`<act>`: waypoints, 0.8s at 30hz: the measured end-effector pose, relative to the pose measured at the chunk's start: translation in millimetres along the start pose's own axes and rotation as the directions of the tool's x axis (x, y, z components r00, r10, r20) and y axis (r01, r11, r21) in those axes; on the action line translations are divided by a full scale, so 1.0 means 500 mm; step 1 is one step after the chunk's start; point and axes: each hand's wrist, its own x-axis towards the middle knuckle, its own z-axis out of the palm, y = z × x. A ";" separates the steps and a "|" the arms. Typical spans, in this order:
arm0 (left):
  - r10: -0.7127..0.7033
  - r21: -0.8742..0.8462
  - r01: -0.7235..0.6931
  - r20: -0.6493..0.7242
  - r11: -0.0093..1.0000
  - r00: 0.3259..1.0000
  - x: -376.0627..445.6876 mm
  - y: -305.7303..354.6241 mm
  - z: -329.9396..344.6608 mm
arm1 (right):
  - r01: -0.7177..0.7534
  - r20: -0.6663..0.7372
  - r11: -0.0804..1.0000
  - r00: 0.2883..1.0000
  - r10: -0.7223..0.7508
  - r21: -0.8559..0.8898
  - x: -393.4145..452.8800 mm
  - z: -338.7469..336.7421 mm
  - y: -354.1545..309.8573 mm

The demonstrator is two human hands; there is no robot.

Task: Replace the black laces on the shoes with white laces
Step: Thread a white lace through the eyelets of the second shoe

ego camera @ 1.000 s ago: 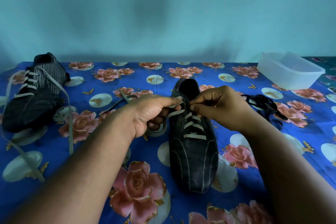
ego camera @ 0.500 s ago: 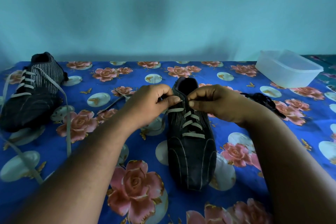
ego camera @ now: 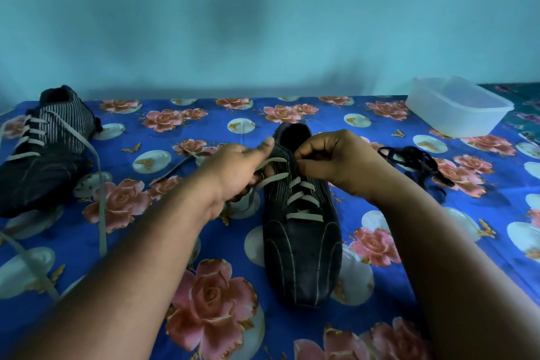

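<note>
White lace (ego camera: 302, 201): crossed over centre shoe (ego camera: 302, 245), on floral cloth (ego camera: 163, 242)
Left hand (ego camera: 233, 168): fingers curled, holding lace end beside shoe
Right hand (ego camera: 336, 161): pinching at top eyelet
Black laces (ego camera: 415, 161): heap right of shoe
Other shoe (ego camera: 43, 155): far left, white-laced

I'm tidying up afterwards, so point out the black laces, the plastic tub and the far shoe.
black laces (ego camera: 415, 161): head view, middle of the tangled pile.
tub (ego camera: 455, 120): head view, its front wall.
far shoe (ego camera: 43, 166): head view, its dark side panel.
</note>
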 end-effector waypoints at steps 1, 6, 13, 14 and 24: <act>-0.050 -0.023 0.050 0.026 0.998 0.998 -0.002 0.003 0.002 | 0.003 -0.003 1.000 1.000 -0.003 0.011 0.001 0.000 0.001; -0.112 -0.143 0.136 0.165 0.980 0.980 -0.001 0.010 -0.007 | 0.006 0.014 0.999 1.000 -0.007 0.039 0.002 -0.002 0.003; 0.204 0.139 -0.210 0.060 0.968 0.977 0.001 0.007 -0.021 | -0.003 0.045 1.000 0.999 0.002 0.014 0.002 -0.007 0.009; 0.326 0.281 -0.326 0.049 0.903 0.944 0.006 0.004 -0.024 | 0.012 0.042 1.000 0.999 -0.011 -0.022 0.002 -0.007 0.009; 0.491 0.224 -0.483 0.026 0.846 0.871 0.021 -0.019 -0.031 | 0.104 0.048 0.995 0.993 -0.104 -0.006 -0.004 -0.013 0.044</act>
